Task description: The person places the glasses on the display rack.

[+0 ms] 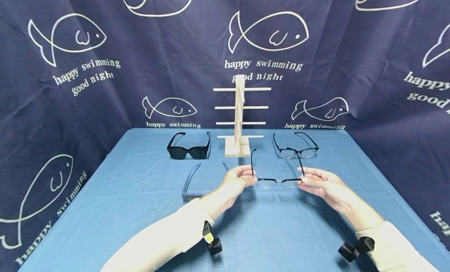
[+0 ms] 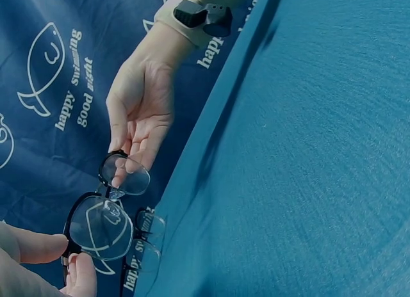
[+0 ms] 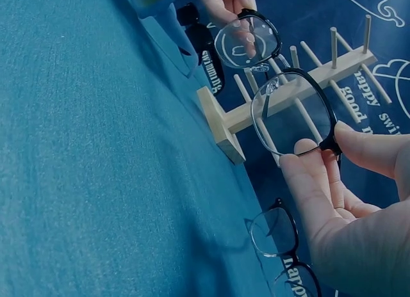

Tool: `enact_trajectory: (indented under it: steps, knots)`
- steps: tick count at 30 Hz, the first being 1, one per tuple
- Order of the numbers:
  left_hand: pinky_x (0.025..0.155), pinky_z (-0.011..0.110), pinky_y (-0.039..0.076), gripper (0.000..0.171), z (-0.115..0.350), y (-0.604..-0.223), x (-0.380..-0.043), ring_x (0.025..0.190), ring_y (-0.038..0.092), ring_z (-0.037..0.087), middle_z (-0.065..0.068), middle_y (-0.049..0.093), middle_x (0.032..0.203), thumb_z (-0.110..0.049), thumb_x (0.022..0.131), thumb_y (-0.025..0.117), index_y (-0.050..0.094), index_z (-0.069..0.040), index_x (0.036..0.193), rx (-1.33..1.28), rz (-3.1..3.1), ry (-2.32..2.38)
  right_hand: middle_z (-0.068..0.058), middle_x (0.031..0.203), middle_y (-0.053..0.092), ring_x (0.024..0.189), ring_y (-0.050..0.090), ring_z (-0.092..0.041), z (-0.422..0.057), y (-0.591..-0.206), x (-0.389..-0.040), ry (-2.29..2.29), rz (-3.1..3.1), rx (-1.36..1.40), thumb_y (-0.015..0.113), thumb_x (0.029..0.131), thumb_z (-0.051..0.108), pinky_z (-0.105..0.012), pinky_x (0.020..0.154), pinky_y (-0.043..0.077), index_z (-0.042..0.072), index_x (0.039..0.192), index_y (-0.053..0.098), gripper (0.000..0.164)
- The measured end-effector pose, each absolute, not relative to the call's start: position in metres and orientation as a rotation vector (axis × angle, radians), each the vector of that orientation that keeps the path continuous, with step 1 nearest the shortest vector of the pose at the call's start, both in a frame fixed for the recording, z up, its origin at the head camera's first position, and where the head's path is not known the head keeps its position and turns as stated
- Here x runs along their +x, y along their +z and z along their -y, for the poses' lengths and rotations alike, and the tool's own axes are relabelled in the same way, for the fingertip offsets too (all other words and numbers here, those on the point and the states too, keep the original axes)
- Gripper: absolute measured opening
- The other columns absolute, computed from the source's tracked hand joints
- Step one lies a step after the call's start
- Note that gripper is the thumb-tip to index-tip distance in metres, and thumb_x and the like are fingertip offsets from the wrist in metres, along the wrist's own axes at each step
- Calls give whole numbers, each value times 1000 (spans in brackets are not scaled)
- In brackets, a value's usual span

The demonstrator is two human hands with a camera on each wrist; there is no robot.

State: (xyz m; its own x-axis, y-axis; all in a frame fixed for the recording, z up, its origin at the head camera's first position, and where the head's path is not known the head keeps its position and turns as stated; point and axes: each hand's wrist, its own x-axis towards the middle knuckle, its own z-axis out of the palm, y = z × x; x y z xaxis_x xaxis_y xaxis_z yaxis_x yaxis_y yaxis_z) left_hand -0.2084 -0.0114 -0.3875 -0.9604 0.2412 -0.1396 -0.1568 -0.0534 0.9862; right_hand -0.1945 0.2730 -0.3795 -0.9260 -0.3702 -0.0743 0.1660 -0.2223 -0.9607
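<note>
A pair of clear eyeglasses (image 1: 279,181) with black upper rims is held above the table, its temples unfolded and pointing away from me. My left hand (image 1: 240,179) pinches the left hinge corner between thumb and fingers. At the opposite hinge, my right hand (image 1: 323,186) grips the frame; in the right wrist view its thumb (image 3: 368,146) lies against the black corner. Behind the hands stands a wooden display rack (image 1: 240,115) with several crossbars and no glasses on them. Blue-framed glasses (image 1: 190,186) lie beside my left hand, partly hidden by that arm.
Black sunglasses (image 1: 188,152) rest at the back left of the blue table (image 1: 140,209), temples open. Another pair of black-rimmed clear eyeglasses (image 1: 298,152) sits at the back right. A dark curtain (image 1: 197,61) with fish drawings surrounds the table on the back and sides.
</note>
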Motion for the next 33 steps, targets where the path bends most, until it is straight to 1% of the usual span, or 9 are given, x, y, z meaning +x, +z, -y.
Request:
enact_trajectory:
  steps: [6, 7, 10, 13, 14, 21, 28, 33]
  knots:
    - [93, 26, 52, 48, 13, -386, -208, 93, 62, 8, 20, 63, 120, 1, 86, 65, 53, 4, 132, 109, -1961, 2102, -1, 95, 71, 97, 70, -15, -272, -379, -197, -2203, -1699, -230, 56, 93, -6, -30, 92, 56, 16, 112, 66, 31]
    - [92, 24, 52, 48, 14, -386, -208, 92, 62, 7, 17, 65, 116, 1, 85, 65, 54, 4, 132, 105, -1958, 2103, -1, 94, 71, 97, 71, -15, -272, -379, -197, -2204, -1697, -235, 56, 93, -6, -30, 92, 56, 15, 113, 66, 31]
    - [92, 24, 52, 47, 15, -386, -209, 91, 63, 7, 13, 66, 113, 1, 86, 65, 54, 4, 132, 100, -1960, 2104, -2, 94, 71, 97, 71, -16, -271, -378, -198, -2211, -1684, -268, 55, 94, -6, -31, 92, 56, 14, 114, 65, 31]
    - [92, 24, 52, 48, 16, -385, -210, 90, 62, 6, 11, 66, 112, 1, 86, 65, 53, 4, 132, 93, -1959, 2107, -2, 95, 71, 98, 70, -17, -271, -378, -199, -2216, -1680, -286, 54, 94, -6, -31, 93, 56, 14, 115, 65, 30]
    - [93, 26, 52, 48, 16, -385, -210, 91, 62, 7, 14, 65, 114, 1, 86, 65, 53, 4, 132, 97, -1961, 2109, -1, 95, 70, 98, 70, -17, -271, -378, -199, -2215, -1683, -285, 54, 94, -6, -31, 93, 56, 14, 114, 65, 30]
    - [91, 23, 51, 49, 18, -385, -211, 91, 61, 6, 14, 65, 116, 0, 85, 66, 54, 4, 132, 94, -1967, 2108, -1, 95, 68, 99, 70, -16, -269, -379, -202, -2214, -1693, -242, 55, 94, -6, -30, 93, 55, 14, 114, 65, 30]
    - [93, 25, 51, 50, 20, -386, -209, 89, 60, 6, 12, 66, 111, 1, 84, 66, 54, 5, 132, 89, -1968, 2128, -1, 93, 69, 98, 70, -16, -267, -381, -202, -2217, -1689, -259, 55, 94, -6, -30, 94, 55, 12, 116, 64, 30]
    - [92, 24, 51, 50, 22, -386, -208, 90, 60, 6, 16, 64, 115, 1, 84, 67, 54, 5, 132, 79, -1968, 2131, -1, 93, 69, 98, 70, -16, -263, -381, -201, -2214, -1698, -253, 56, 93, -6, -31, 93, 55, 12, 115, 64, 30]
